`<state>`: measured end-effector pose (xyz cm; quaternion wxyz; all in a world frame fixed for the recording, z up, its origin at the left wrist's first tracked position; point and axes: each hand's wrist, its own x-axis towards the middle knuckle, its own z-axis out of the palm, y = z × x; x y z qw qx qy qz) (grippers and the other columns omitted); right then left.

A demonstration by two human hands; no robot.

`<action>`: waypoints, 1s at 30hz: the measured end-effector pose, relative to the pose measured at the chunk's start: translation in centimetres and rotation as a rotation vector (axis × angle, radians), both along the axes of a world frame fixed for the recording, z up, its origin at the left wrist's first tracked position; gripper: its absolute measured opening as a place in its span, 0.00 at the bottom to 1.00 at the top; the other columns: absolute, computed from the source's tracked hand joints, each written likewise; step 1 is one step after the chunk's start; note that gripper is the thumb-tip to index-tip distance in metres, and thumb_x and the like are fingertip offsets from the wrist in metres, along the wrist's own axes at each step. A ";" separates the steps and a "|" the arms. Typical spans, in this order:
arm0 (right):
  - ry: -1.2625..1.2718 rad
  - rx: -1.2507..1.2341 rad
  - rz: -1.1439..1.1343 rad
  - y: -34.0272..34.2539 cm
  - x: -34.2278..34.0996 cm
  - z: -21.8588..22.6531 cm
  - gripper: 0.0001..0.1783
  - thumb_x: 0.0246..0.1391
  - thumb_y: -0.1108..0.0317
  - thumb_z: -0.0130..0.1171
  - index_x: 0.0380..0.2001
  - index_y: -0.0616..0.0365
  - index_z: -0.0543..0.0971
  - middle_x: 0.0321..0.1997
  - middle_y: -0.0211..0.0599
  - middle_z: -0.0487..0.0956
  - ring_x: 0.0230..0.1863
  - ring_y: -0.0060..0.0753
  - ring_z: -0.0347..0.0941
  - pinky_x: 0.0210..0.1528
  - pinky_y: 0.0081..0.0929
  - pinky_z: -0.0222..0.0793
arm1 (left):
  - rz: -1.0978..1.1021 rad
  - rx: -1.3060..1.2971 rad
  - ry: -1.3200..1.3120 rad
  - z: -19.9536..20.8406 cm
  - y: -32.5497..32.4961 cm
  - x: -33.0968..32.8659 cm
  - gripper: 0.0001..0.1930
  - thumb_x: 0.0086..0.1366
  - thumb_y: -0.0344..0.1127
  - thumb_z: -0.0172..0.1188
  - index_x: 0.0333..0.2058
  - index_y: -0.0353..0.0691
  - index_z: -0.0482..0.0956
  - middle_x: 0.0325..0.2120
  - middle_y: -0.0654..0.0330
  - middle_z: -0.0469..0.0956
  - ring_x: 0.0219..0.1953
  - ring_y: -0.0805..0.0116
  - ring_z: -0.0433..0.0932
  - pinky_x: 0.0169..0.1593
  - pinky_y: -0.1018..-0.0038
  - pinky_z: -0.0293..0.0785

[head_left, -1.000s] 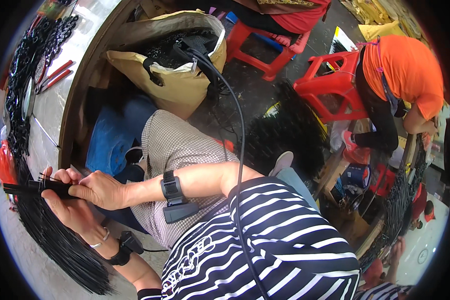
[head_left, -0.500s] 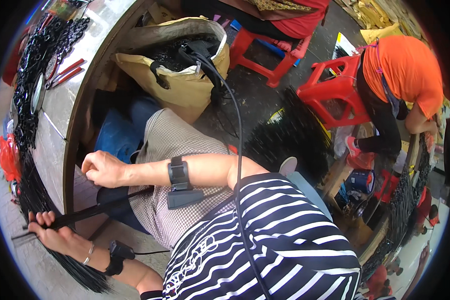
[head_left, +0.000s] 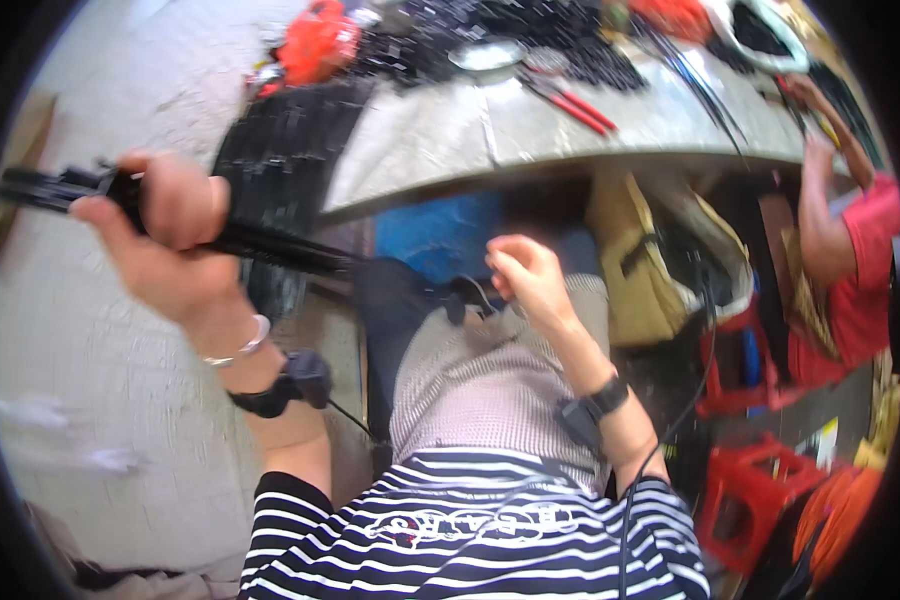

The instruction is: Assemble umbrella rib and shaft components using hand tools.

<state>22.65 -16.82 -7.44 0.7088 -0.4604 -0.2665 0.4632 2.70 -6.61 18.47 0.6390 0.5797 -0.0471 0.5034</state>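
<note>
My left hand [head_left: 175, 225] is wrapped round a bundle of long, thin black strips [head_left: 280, 245] at the left. The bundle slants from beyond my fist toward my left thigh; motion blurs its far end. My right hand [head_left: 532, 280] hovers above my lap with its fingers curled and pinched. What those fingers hold, if anything, is hidden. Beneath it lies my checked apron [head_left: 480, 390]. Beyond my left hand, more black strips [head_left: 280, 170] lie spread at the table's left end.
The metal-topped table [head_left: 420, 140] curves ahead, bearing red-handled pliers [head_left: 575, 105], a round dish [head_left: 487, 57] and dark piled pieces [head_left: 530, 25]. A yellow sack [head_left: 630, 270] stands right of my knees. Beyond it sits a person in red [head_left: 860, 260]; a red stool [head_left: 755, 495] is nearer.
The view has swung left, bringing the table in front. My left hand has raised the black bundle off the spread strips. My right hand stays curled, over my lap.
</note>
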 end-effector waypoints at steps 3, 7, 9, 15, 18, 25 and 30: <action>-0.044 -0.015 -0.090 -0.9 0.6 0.5 0.08 0.55 0.72 0.57 0.38 0.63 0.77 0.28 0.27 0.77 0.24 0.15 0.71 0.23 0.13 0.66 | -0.037 -0.100 0.033 -4.0 0.0 4.1 0.35 0.53 0.76 0.44 0.31 0.45 0.75 0.11 0.76 0.48 0.11 0.82 0.44 0.16 0.80 0.41; -0.144 0.166 -0.121 -1.4 -0.2 6.6 0.12 0.56 0.72 0.59 0.43 0.63 0.76 0.32 0.27 0.76 0.27 0.14 0.71 0.27 0.11 0.66 | 0.243 0.000 0.241 -8.9 -1.9 7.8 0.45 0.55 0.77 0.39 0.34 0.29 0.72 0.09 0.74 0.57 0.11 0.86 0.54 0.15 0.84 0.47; -0.122 0.304 -0.086 -1.6 -0.9 9.7 0.17 0.54 0.74 0.60 0.47 0.65 0.73 0.36 0.29 0.75 0.29 0.14 0.70 0.29 0.11 0.68 | 0.191 0.046 0.299 -10.6 -1.7 8.1 0.48 0.56 0.76 0.38 0.39 0.25 0.74 0.10 0.75 0.58 0.12 0.87 0.54 0.16 0.85 0.46; -0.244 0.371 0.012 -1.2 -1.3 14.3 0.31 0.48 0.74 0.67 0.55 0.68 0.67 0.41 0.34 0.72 0.31 0.14 0.71 0.30 0.11 0.71 | 0.236 0.051 0.285 -12.6 -1.1 9.1 0.48 0.58 0.75 0.40 0.47 0.26 0.74 0.13 0.75 0.63 0.16 0.89 0.59 0.19 0.87 0.49; -0.263 0.297 0.029 0.0 -1.6 14.0 0.35 0.46 0.72 0.70 0.55 0.70 0.66 0.42 0.37 0.73 0.30 0.14 0.72 0.27 0.12 0.72 | 0.289 0.042 0.283 -13.6 -0.5 9.2 0.44 0.58 0.72 0.49 0.52 0.30 0.73 0.22 0.74 0.70 0.25 0.88 0.67 0.26 0.88 0.64; -0.353 0.215 0.008 2.6 -1.2 13.0 0.22 0.50 0.73 0.66 0.47 0.70 0.72 0.34 0.36 0.78 0.30 0.15 0.75 0.29 0.12 0.71 | 0.248 0.023 0.272 -16.5 1.8 9.2 0.41 0.61 0.70 0.46 0.51 0.31 0.74 0.19 0.74 0.69 0.23 0.84 0.68 0.26 0.84 0.64; -0.094 0.073 0.131 3.2 -0.5 13.3 0.17 0.52 0.74 0.64 0.44 0.68 0.74 0.29 0.32 0.79 0.28 0.15 0.75 0.26 0.10 0.69 | 0.288 -0.032 0.319 -16.9 2.3 9.5 0.48 0.53 0.74 0.52 0.51 0.26 0.72 0.20 0.73 0.69 0.23 0.85 0.67 0.25 0.86 0.63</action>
